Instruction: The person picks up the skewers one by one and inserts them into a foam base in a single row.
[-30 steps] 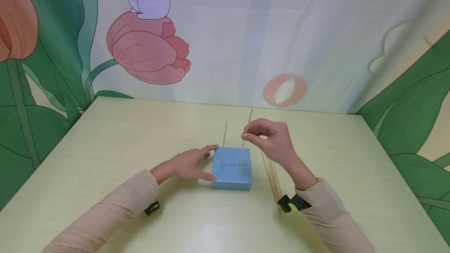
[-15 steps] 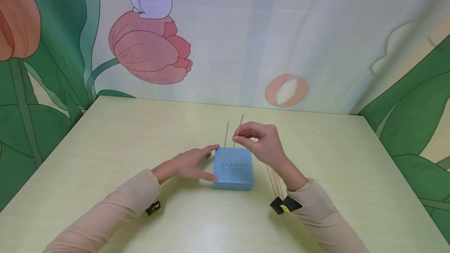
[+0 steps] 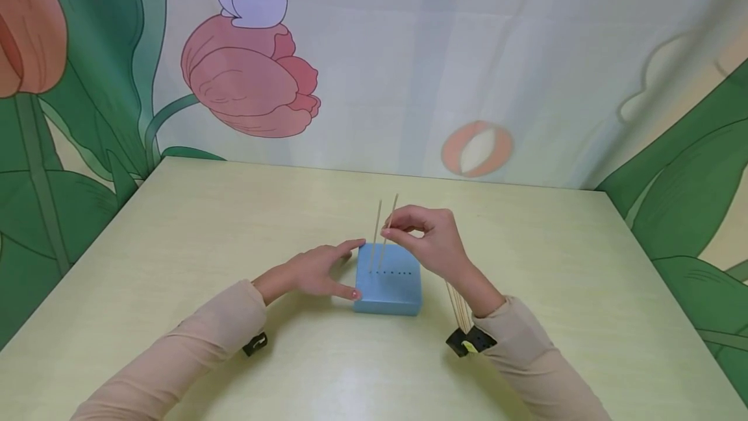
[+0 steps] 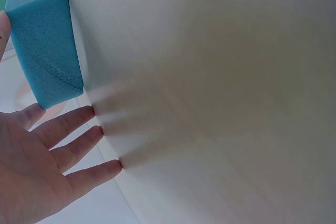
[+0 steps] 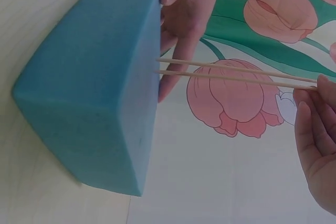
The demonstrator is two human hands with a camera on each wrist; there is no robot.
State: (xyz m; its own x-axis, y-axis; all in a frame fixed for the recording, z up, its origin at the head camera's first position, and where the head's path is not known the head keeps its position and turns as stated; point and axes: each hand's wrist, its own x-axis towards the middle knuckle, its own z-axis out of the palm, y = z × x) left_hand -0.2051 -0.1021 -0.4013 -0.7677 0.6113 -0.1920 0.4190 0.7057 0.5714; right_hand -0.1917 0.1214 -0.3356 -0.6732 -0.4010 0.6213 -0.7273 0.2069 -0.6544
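Note:
A light-blue foam block (image 3: 388, 291) lies on the table, a row of small dark holes across its top. One thin bamboo skewer (image 3: 376, 229) stands upright in the leftmost part of that row. My right hand (image 3: 429, 236) pinches a second skewer (image 3: 393, 208) near its upper end, tilted slightly, its lower tip at the row just right of the first. In the right wrist view the two skewers (image 5: 236, 78) run side by side from the block. My left hand (image 3: 320, 271) has its fingers spread, thumb and index finger touching the block's left corners, other fingertips (image 4: 113, 167) on the table.
Several loose skewers (image 3: 458, 304) lie in a bundle on the table (image 3: 245, 213) right of the block, partly hidden under my right wrist. Behind the table's far edge hangs a curtain (image 3: 374, 70) printed with flowers and a rabbit.
My right hand has moved left with its skewer, from the right part of the hole row to beside the standing skewer, and slightly down. The left hand stays at the block.

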